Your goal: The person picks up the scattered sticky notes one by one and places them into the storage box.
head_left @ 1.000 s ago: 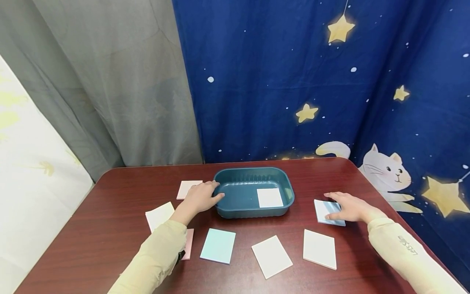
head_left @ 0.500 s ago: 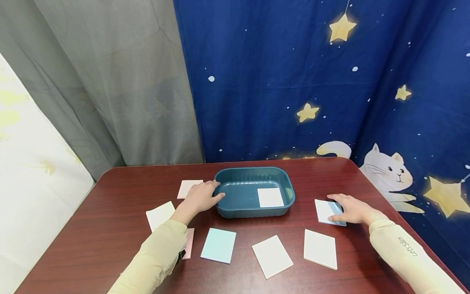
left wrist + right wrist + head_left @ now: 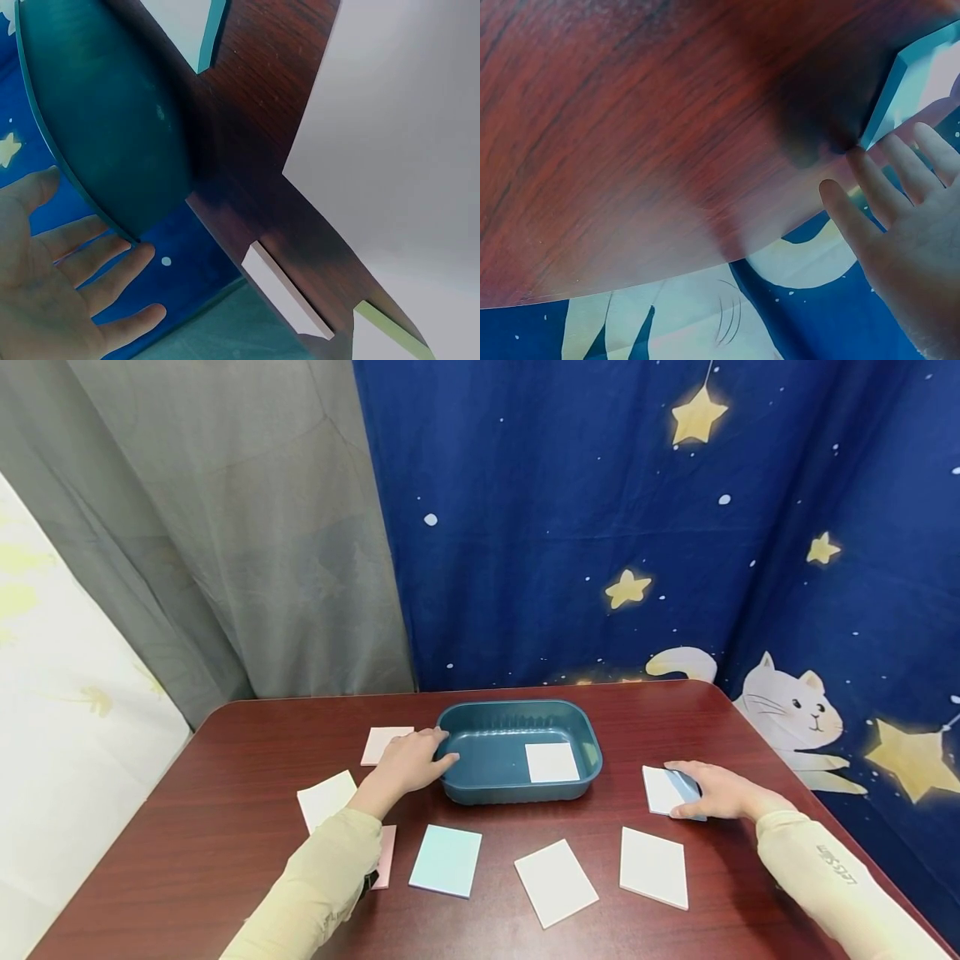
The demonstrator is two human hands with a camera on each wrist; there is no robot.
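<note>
My left hand [image 3: 408, 762] rests at the left rim of a dark teal plastic bin [image 3: 480, 795], fingers loosely extended. In the left wrist view, fingertips lie by the rim and the fingers [image 3: 120, 277] are spread. One white square note pad [image 3: 552, 763] lies flat inside the bin. My right hand [image 3: 717, 789] spans a light-blue note pad [image 3: 663, 791] on the table's right side, thumb at its near edge, fingers at its far edge. The pad lies on the table. In the right wrist view, straight fingers [image 3: 881, 187] reach the pad's edge; the thumb is hidden.
Around the bin lie a mint pad [image 3: 446, 860], two white pads [image 3: 557, 883], a pale pink pad [image 3: 384, 743] and a cream pad [image 3: 326, 799]. A pink pad [image 3: 386, 857] is partly under my left sleeve. Curtains hang behind the dark red wooden table [image 3: 247, 793].
My right hand has shifted slightly right and lowered, its fingers and thumb now at the light-blue pad's edges. The left hand, bin and pads have stayed in place.
</note>
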